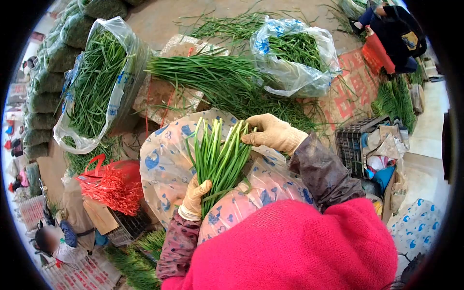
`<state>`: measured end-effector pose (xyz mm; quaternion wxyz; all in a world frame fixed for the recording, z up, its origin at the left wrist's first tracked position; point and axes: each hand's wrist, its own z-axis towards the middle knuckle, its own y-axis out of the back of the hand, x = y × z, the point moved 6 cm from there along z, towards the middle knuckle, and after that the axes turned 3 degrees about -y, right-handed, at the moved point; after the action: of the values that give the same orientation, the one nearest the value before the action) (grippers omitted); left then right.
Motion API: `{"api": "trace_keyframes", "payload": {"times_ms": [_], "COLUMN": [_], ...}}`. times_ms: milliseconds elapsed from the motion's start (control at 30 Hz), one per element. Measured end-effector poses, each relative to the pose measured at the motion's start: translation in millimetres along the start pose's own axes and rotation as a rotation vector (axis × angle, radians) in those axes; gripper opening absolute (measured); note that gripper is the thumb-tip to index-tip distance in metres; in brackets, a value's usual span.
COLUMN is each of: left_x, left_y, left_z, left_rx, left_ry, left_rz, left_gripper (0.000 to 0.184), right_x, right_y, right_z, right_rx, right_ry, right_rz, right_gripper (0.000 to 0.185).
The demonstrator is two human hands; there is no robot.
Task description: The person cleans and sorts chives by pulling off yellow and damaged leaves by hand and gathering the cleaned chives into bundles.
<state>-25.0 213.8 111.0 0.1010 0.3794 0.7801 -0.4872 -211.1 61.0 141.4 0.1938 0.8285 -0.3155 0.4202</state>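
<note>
A bunch of green garlic chives (220, 154) is held upright over my lap, its pale cut ends pointing away from me. My left hand (195, 197), in a cream glove, is wrapped round the lower leafy part with the thumb across the front. At the upper right of the bunch, my gloved right hand (273, 133) has its thumb and fingers closed on the stalk ends. A clear plastic apron with blue prints (169, 154) covers my knees beneath the bunch. Just ahead, a large pile of chives (208, 72) lies across a speckled board (145, 104).
Plastic bags of greens stand at left (118, 92) and right (302, 79). A red bag (130, 181) holds red ties. A black crate (350, 145) sits right, stacked green bundles (43, 99) at far left. Other people are at upper right (401, 36) and lower left (67, 249).
</note>
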Motion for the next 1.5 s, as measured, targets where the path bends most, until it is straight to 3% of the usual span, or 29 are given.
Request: {"api": "trace_keyframes", "payload": {"times_ms": [133,200,233,267,367,400,467,500,533,600,667,733,867,1000,1033,1167,1267,1367,1400,1467,1500], "left_x": [0,0,1,2,3,3,1,2,5,6,7,7,1,-2,-1,1,2,3,4,6,5], "left_y": [1,0,0,-1,1,1,2,6,12,18,18,16,0,-8,-8,-4,-2,0,1,2,1], "left_z": [-1,-1,-1,-1,0,0,-1,-1,0,2,4,4,1,2,2,-1,-1,1,0,0,0], "left_rx": [-0.002,0.009,0.016,0.027,0.003,0.007,-0.006,-0.007,-0.013,-0.014,0.005,0.011,0.011,0.010,0.009,0.026,0.029,0.042,0.044,0.047,0.059], "left_ry": [0.001,0.011,0.019,0.032,0.042,0.043,0.026,0.023,0.032,0.043,0.061,0.067,0.058,0.046,0.040,0.034,0.044,0.055,0.055,0.058,0.054], "left_rz": [0.037,0.066,0.093,0.097,0.084,0.087,0.072,0.070,0.060,0.048,0.029,0.047,0.076,0.088,0.081,0.079,0.071,0.053,0.069,0.082,0.074], "left_gripper": [0.057,0.058,0.060,0.060,0.061,0.061,0.061,0.061,0.063,0.064,0.066,0.062,0.060,0.061,0.061,0.062,0.062,0.061,0.060,0.060,0.059], "right_x": [-4,-1,11,9,30,24,12,0,-15,-37,-50,-44,-24,8,12,5,-11,-11,-15,-25,-30], "right_y": [10,19,25,32,68,91,126,139,146,126,84,44,42,34,30,14,6,5,6,21,30], "right_z": [-2,-2,-5,-6,-25,-33,-58,-62,-58,-61,-52,-42,-17,-5,-5,11,18,14,15,17,14], "right_rx": [-0.064,-0.049,-0.092,-0.184,-0.536,-0.671,-0.894,-0.836,-0.743,-0.269,-0.258,-0.119,-0.164,0.000,-0.018,0.118,0.041,-0.128,-0.131,-0.294,-0.334], "right_ry": [-0.048,0.090,0.272,0.388,0.391,0.390,0.312,-0.108,-0.233,-0.681,0.101,0.168,0.165,0.053,-0.037,-0.060,-0.041,-0.001,-0.007,0.113,0.069], "right_rz": [-0.121,-0.234,-0.420,-0.439,-0.763,-0.715,-0.798,-0.924,-1.090,-1.135,-0.839,-0.097,0.349,-0.264,-0.332,-0.375,-0.111,0.357,0.353,0.819,0.977], "right_gripper": [0.032,0.030,0.029,0.025,0.016,0.016,0.018,0.021,0.020,0.034,0.048,0.050,0.036,0.036,0.040,0.039,0.036,0.021,0.021,0.017,0.018]}}
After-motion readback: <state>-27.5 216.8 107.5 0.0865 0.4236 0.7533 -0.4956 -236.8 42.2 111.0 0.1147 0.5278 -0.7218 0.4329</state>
